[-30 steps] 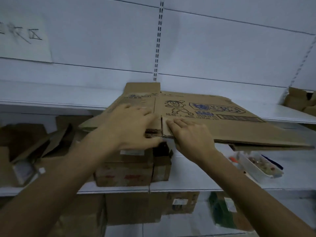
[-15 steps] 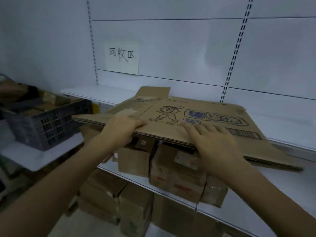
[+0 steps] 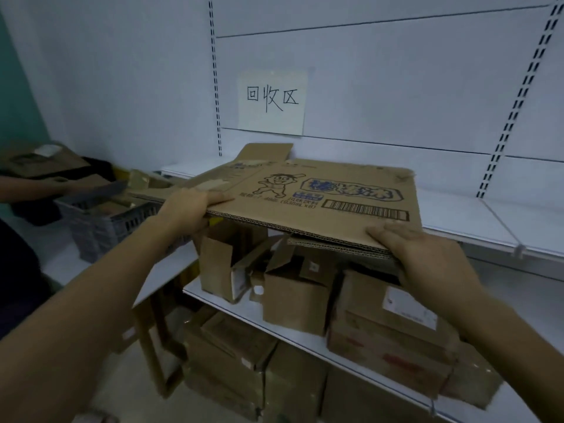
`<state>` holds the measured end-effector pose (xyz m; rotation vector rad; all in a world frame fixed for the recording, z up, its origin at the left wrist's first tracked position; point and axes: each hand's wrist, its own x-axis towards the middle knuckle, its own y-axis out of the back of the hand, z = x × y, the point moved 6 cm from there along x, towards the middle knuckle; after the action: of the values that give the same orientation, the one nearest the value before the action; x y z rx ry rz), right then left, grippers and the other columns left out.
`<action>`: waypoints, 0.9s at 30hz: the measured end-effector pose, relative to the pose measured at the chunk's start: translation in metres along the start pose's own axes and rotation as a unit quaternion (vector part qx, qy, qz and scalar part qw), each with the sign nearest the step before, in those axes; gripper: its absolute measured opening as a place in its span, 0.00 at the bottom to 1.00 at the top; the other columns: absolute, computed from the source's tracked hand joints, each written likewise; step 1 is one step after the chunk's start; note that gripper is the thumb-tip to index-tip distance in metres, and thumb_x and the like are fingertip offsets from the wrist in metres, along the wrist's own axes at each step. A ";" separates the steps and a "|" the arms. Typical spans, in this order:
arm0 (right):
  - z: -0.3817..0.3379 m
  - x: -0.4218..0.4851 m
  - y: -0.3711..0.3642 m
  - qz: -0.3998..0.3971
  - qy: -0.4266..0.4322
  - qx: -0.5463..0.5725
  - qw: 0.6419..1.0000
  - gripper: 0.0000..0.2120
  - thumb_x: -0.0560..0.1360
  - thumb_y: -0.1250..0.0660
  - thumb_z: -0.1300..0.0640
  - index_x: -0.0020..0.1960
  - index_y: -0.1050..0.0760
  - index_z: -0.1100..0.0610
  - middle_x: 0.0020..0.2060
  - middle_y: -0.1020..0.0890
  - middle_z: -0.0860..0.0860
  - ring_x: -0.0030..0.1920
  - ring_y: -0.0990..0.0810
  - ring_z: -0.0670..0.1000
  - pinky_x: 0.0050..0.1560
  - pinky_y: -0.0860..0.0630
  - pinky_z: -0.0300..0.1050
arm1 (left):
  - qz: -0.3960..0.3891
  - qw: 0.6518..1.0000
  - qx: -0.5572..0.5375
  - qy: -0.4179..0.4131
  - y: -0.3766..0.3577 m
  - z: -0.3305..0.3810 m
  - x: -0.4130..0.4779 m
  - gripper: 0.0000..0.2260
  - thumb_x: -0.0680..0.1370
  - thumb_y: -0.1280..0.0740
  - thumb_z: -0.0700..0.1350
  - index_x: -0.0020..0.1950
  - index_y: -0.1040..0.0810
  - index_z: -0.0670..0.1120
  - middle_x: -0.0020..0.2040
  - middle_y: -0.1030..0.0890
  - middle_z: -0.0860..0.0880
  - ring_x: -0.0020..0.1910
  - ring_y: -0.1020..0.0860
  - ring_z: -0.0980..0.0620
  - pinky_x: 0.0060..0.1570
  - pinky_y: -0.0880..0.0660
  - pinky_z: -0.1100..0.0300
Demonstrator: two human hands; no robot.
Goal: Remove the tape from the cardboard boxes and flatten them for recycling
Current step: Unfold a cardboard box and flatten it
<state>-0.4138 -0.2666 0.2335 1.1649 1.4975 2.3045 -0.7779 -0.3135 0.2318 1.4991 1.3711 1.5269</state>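
White shelving [image 3: 476,215] filled the view, its back wall rising beyond the person's fingertips and its upper shelf running away past them to the right. The flattened cardboard box [image 3: 320,203] lay nearly level between the two hands, its near corrugated edge at the fingers and its far end out over the upper shelf, printed side up with a cartoon figure, blue lettering and a barcode. Below the fingers, on the lower shelf, stood several still-assembled cardboard boxes [image 3: 296,297], some with flaps hanging open, and more sat under that shelf. Left of the left fingers was a dark plastic crate [image 3: 100,221] with cardboard in it, and another person's arm [image 3: 27,187] reached in above it. On the wall beyond the fingertips hung a paper sign [image 3: 272,100] with handwritten characters. The left hand [image 3: 186,209] gripped the flattened box at its near left corner, fingers curled over the top face. The right hand [image 3: 427,257] gripped the near right corner, fingers lying flat on top; its thumb was hidden beneath.
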 end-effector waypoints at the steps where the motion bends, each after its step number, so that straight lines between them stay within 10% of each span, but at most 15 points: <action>1: -0.018 0.014 -0.005 0.004 -0.001 -0.002 1.000 0.31 0.58 0.21 0.69 0.60 0.21 0.56 0.53 0.17 0.57 0.53 0.18 0.58 0.41 0.19 0.51 | 0.005 1.000 -0.017 -0.004 -0.008 -0.021 0.005 0.25 0.78 0.36 0.45 0.74 0.35 0.59 0.64 0.22 0.45 0.54 0.24 0.44 0.46 0.30 0.55; 8: -0.132 0.110 -0.053 0.003 0.003 -0.022 1.000 0.28 0.73 0.34 0.61 0.72 0.35 0.51 0.68 0.27 0.54 0.70 0.31 0.54 0.65 0.31 0.46 | 0.025 0.995 -0.092 0.007 -0.055 -0.169 0.033 0.26 0.78 0.36 0.42 0.73 0.35 0.59 0.71 0.29 0.49 0.65 0.27 0.44 0.60 0.29 0.48; 15: -0.164 0.150 -0.045 0.017 -0.037 -0.023 0.999 0.30 0.57 0.21 0.65 0.58 0.21 0.54 0.50 0.16 0.53 0.48 0.16 0.57 0.31 0.22 0.45 | 0.039 0.997 -0.060 -0.020 -0.059 -0.219 0.063 0.26 0.77 0.35 0.45 0.73 0.35 0.61 0.70 0.28 0.49 0.64 0.26 0.44 0.53 0.26 0.51; 27: -0.161 0.137 -0.059 0.015 -0.062 -0.068 0.996 0.28 0.66 0.25 0.62 0.64 0.28 0.62 0.60 0.23 0.64 0.60 0.24 0.65 0.55 0.26 0.60 | 0.311 0.940 -0.017 -0.143 -0.053 -0.147 0.000 0.31 0.72 0.29 0.53 0.72 0.33 0.46 0.69 0.27 0.42 0.66 0.29 0.42 0.63 0.36 0.45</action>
<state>-0.6330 -0.2817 0.2240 1.2744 1.2679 2.2673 -0.9301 -0.3358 0.2071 2.1632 0.7259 1.5777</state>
